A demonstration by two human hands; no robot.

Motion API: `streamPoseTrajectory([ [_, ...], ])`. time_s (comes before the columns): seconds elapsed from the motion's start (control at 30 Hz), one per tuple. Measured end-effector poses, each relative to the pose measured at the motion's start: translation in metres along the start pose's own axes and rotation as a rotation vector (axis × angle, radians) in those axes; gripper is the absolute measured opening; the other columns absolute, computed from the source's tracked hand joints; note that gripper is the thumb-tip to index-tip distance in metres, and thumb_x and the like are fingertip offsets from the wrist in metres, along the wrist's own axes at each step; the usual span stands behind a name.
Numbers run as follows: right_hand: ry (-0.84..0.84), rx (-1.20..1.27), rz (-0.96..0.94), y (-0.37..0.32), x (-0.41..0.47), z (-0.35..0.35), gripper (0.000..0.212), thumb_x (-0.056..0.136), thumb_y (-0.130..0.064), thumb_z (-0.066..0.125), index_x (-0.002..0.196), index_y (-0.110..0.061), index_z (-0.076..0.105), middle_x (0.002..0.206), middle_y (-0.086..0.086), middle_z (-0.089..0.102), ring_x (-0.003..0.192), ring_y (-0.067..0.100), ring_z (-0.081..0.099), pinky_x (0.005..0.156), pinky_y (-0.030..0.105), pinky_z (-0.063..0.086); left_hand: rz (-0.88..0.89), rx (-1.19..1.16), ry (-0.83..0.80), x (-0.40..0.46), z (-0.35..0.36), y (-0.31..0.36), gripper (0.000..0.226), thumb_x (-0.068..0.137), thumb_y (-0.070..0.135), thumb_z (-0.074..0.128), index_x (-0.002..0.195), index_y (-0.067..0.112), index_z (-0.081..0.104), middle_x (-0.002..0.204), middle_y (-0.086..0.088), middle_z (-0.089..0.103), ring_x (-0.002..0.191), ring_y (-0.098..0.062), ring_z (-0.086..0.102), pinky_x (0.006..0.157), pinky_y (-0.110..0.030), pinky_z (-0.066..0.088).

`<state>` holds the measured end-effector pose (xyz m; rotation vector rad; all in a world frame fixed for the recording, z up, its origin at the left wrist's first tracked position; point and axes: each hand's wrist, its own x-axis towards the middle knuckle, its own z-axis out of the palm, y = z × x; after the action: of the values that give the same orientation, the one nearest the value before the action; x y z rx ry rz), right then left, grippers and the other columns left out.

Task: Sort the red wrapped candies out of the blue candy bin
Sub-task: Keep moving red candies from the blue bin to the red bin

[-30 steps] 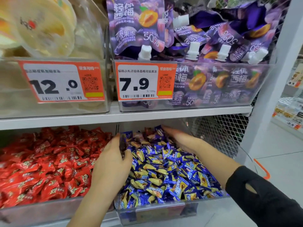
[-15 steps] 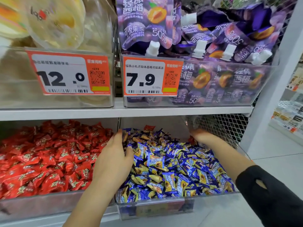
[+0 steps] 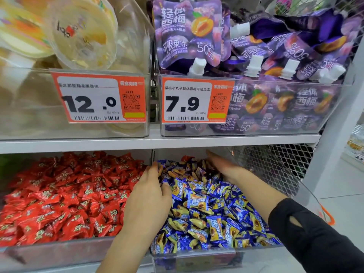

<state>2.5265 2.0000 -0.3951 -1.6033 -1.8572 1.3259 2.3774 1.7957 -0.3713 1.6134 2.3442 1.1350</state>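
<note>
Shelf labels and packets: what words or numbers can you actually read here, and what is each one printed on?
"12.0", orange price tag on the upper left clear bin.
"7.9", second price tag on the upper right bin.
"50%", and large characters "轻体西梅", purple pouch above that tag.
"阿尔卑斯", blue candy wrapper in the blue candy bin.
The tags' small print, barcodes and QR codes, the red candies and the pale tubs' lids are too small or blurred.

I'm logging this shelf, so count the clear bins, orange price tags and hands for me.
Clear bins: 4
Orange price tags: 2
Hands: 2
Total: 8
</note>
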Motion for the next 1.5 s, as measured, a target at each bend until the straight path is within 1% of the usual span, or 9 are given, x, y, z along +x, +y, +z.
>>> streamPoseTrajectory([
  [0.13,-0.155,0.072,-0.106,-0.014,-0.012,-0.003,0.059,0.103,-0.046,0.018,0.117,-0.015,0.066,0.126,0.003,0.062,0.116,0.018,0.056,0.093,0.025,0.040,0.004,0.016,-0.003,0.000,-0.002,0.000,0.047,0.097,0.024,0.043,0.142,0.021,0.032,0.133,0.003,0.048,0.110,-0.018,0.054,0.072,-0.022,0.032],
  [0.27,-0.057,0.163,-0.163,-0.021,-0.012,-0.016,0.045,0.105,-0.028,0.028,0.103,-0.004,0.067,0.107,0.011,0.070,0.078,0.018,0.065,0.068,0.023,0.053,0.011,0.015,-0.013,0.000,-0.003,0.000,0.047,0.097,0.024,0.043,0.142,0.020,0.033,0.133,0.001,0.048,0.110,-0.020,0.054,0.073,-0.024,0.035],
  [0.43,-0.063,-0.067,-0.271,-0.030,0.003,0.010,0.034,0.101,-0.036,0.037,0.116,-0.021,0.063,0.122,-0.002,0.063,0.116,0.018,0.057,0.101,0.032,0.041,0.013,0.020,-0.016,-0.002,-0.004,0.002,0.051,0.098,0.024,0.041,0.146,0.021,0.026,0.140,0.004,0.043,0.116,-0.017,0.052,0.076,-0.022,0.036],
  [0.8,-0.311,-0.405,-0.250,-0.051,-0.031,0.054,0.064,0.097,-0.062,0.016,0.110,-0.026,0.069,0.145,-0.002,0.046,0.131,0.020,0.043,0.114,0.036,0.022,-0.002,-0.002,-0.050,0.000,-0.007,0.002,0.053,0.098,0.021,0.041,0.148,0.020,0.025,0.141,0.001,0.043,0.117,-0.020,0.052,0.086,-0.027,0.042],
  [0.97,-0.400,-0.300,-0.306,-0.036,-0.073,0.014,0.069,0.099,-0.057,0.016,0.086,-0.026,0.076,0.112,-0.016,0.063,0.115,0.007,0.049,0.111,0.033,0.023,-0.011,0.016,-0.069,0.001,-0.006,0.002,0.054,0.096,0.021,0.043,0.148,0.018,0.026,0.145,-0.002,0.040,0.123,-0.024,0.048,0.091,-0.032,0.039],
  [1.1,-0.152,-0.023,-0.310,-0.021,-0.071,-0.014,0.058,0.104,-0.037,0.021,0.084,-0.021,0.073,0.110,0.008,0.071,0.084,-0.003,0.066,0.088,0.013,0.043,-0.021,0.028,-0.081,0.000,-0.006,0.003,0.053,0.096,0.020,0.043,0.147,0.017,0.027,0.146,-0.003,0.039,0.124,-0.026,0.047,0.093,-0.033,0.039],
  [1.17,-0.028,-0.072,-0.260,-0.011,-0.071,-0.025,0.053,0.104,-0.040,0.023,0.092,-0.023,0.072,0.107,0.001,0.071,0.090,0.002,0.064,0.100,0.023,0.043,-0.023,0.024,-0.083,0.000,-0.006,0.003,0.053,0.097,0.020,0.043,0.147,0.017,0.027,0.145,-0.003,0.039,0.123,-0.025,0.048,0.093,-0.033,0.039],
  [1.3,-0.037,-0.337,-0.059,0.008,-0.072,-0.024,0.069,0.094,-0.066,0.018,0.143,-0.025,0.043,0.150,0.004,0.039,0.136,0.023,0.038,0.115,0.036,0.023,-0.027,0.022,-0.072,0.000,-0.005,0.002,0.053,0.097,0.020,0.042,0.147,0.016,0.027,0.145,-0.003,0.040,0.122,-0.024,0.049,0.090,-0.032,0.040],
  [1.5,-0.242,-0.261,-0.170,0.001,-0.090,0.000,0.060,0.098,-0.057,0.024,0.147,-0.024,0.035,0.156,-0.003,0.027,0.143,0.016,0.025,0.115,0.033,0.018,-0.031,0.029,-0.064,-0.001,-0.005,0.003,0.053,0.098,0.020,0.042,0.148,0.016,0.027,0.146,-0.003,0.040,0.119,-0.024,0.051,0.084,-0.030,0.040],
])
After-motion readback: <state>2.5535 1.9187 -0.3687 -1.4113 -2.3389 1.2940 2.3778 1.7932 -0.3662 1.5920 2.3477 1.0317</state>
